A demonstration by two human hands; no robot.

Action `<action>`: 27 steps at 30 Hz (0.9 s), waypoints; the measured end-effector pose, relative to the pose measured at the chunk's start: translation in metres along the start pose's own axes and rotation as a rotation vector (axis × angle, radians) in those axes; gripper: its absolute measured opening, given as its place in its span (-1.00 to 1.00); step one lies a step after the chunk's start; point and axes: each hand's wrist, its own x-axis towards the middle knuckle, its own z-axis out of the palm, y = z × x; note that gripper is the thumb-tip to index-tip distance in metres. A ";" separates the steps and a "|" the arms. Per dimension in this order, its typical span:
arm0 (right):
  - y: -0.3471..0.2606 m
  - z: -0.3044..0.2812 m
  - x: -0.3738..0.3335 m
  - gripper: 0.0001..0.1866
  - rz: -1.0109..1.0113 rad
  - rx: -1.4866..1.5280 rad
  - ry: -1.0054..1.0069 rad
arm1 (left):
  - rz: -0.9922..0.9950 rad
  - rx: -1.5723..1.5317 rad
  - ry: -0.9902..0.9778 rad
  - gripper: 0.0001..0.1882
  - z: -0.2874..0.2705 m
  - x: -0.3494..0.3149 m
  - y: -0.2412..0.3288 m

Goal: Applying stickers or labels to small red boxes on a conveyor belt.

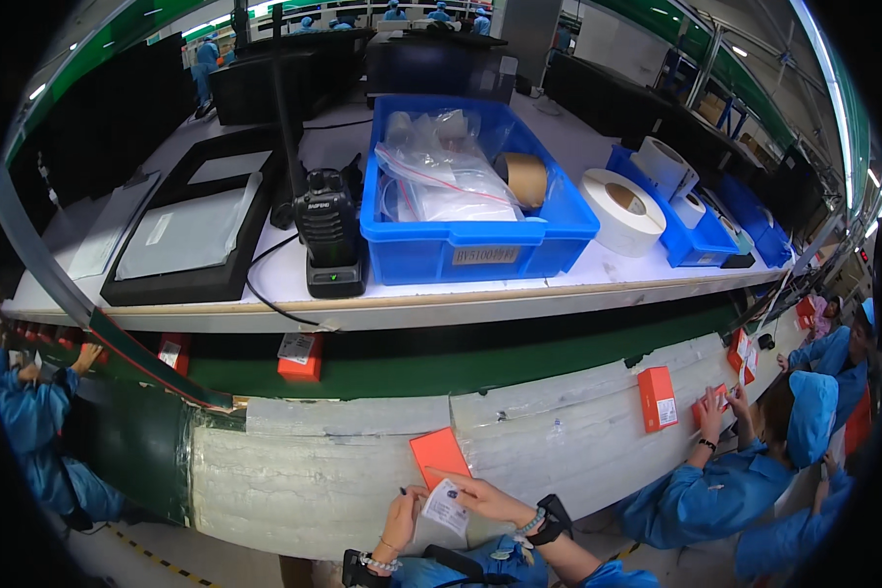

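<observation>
A small white printed label [446,507] is stretched between my hands, just above the front edge of the bench. My left hand [398,521] pinches it at its left edge. On its upper right, the thumb and fingers of my right hand [488,500] grip it, with the index finger reaching over the lower edge of a red-orange box [441,455]. That box lies flat on the bench just beyond my hands, its top face bare. Whether my right fingertip touches it, I cannot tell.
Red boxes with white labels stand on the bench [304,490] and conveyor [402,367]. The shelf [480,302] above holds a walkie-talkie [329,230], a blue bin [480,240] of plastic bags and a label roll [623,211]. Co-workers sit right [715,490] and left [44,441].
</observation>
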 end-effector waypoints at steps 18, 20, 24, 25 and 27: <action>0.004 0.029 -0.010 -0.40 -0.030 -0.029 -0.367 | -0.092 -0.309 0.036 -0.74 0.026 -0.049 0.029; 0.005 0.039 -0.009 -0.43 -0.026 -0.046 -0.307 | -0.206 -0.498 0.106 -0.72 0.027 -0.050 0.027; 0.022 0.058 -0.009 -0.48 -0.065 -0.310 -0.058 | -0.205 -0.694 0.168 -0.68 0.029 -0.044 0.024; 0.029 0.061 -0.009 -0.48 -0.055 -0.436 0.012 | -0.223 -0.721 0.224 -0.67 0.030 -0.044 0.026; 0.039 0.061 -0.009 -0.47 -0.113 -0.460 0.044 | -0.210 -0.708 0.229 -0.67 0.025 -0.041 0.019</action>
